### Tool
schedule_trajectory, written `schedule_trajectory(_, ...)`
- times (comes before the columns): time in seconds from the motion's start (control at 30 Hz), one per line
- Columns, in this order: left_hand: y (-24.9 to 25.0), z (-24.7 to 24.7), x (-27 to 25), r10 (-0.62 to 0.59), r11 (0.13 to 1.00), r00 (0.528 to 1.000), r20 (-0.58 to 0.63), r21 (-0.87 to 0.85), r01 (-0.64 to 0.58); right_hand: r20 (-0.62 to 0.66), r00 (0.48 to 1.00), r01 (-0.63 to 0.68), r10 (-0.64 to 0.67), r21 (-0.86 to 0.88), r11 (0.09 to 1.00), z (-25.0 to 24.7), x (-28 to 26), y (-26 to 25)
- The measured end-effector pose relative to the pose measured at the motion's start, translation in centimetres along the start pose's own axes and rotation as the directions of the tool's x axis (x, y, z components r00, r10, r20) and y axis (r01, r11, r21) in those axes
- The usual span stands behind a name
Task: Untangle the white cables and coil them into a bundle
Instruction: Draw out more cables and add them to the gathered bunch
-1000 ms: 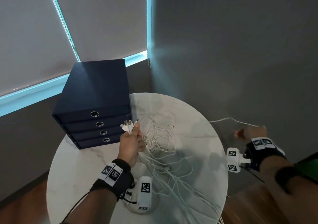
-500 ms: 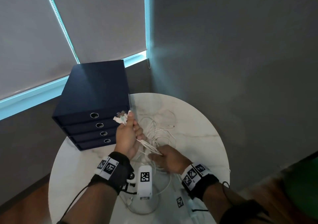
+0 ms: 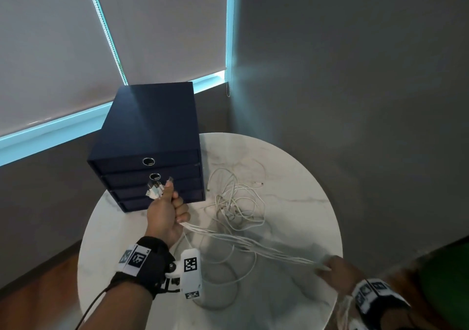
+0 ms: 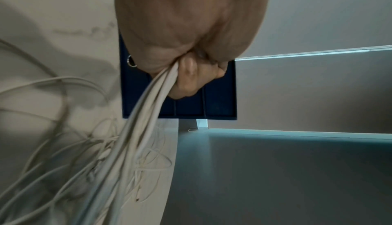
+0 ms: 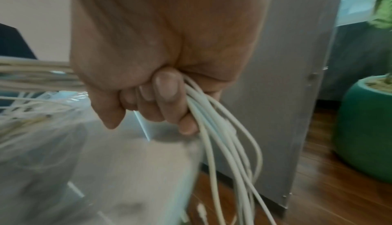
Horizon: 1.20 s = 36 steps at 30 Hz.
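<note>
Fingers of our left hand [image 3: 166, 211] curl tight round the white cables [image 3: 243, 243] just below their plugs [image 3: 155, 190], which fan out above the thumb in front of the dark blue drawer box [image 3: 149, 136]. Our right hand [image 3: 337, 270] closes its fingers [image 5: 167, 94] round the same strands near the table's [image 3: 291, 167] right edge, so they run stretched between our two fists above the marble top. Beyond our right fist the strands hang down toward the wood floor [image 5: 331, 195]. More cable lies in a loose tangle on the table right of the box. A green plant pot [image 5: 364, 128] stands on the floor.
</note>
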State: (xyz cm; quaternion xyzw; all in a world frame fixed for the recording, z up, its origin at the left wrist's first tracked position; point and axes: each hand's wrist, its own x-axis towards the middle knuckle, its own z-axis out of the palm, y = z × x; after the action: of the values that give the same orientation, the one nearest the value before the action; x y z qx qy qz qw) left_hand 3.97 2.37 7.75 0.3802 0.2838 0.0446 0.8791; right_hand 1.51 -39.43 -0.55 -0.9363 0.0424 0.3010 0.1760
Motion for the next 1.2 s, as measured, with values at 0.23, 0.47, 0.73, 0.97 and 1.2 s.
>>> schedule_trajectory(0.23,-2.3,-0.2,-0.1,-0.043,0.998,0.999,-0.013,0.051,0.043,-0.215,0.960,-0.187,0.180,-0.012,0.982,-3.7,1.0,4.5)
schedule_trajectory(0.47,-2.6,0.0,-0.6,-0.041,0.991,0.999,-0.022,0.128,0.044,-0.168,0.959,-0.247,0.229,-0.098,0.964,-5.3,2.5,5.6)
schedule_trajectory(0.73,-3.5,0.4,-0.7,-0.009,0.972,1.000,-0.022,0.235,0.014,-0.007,0.987,-0.137,0.158,-0.527,0.839,-6.6,1.1,-0.1)
schedule_trajectory(0.97,-4.6,0.3,-0.1,0.028,0.957,0.998,-0.059,0.291,-0.010,-0.180,0.978,0.056,-0.107,-0.264,0.963,-9.0,7.0,-11.6)
schedule_trajectory(1.2,-5.5,-1.1,0.6,0.019,0.928,0.998,-0.068,0.372,0.008,0.038,0.934,0.357,-0.356,-0.177,0.917,-4.2,9.1,-20.6)
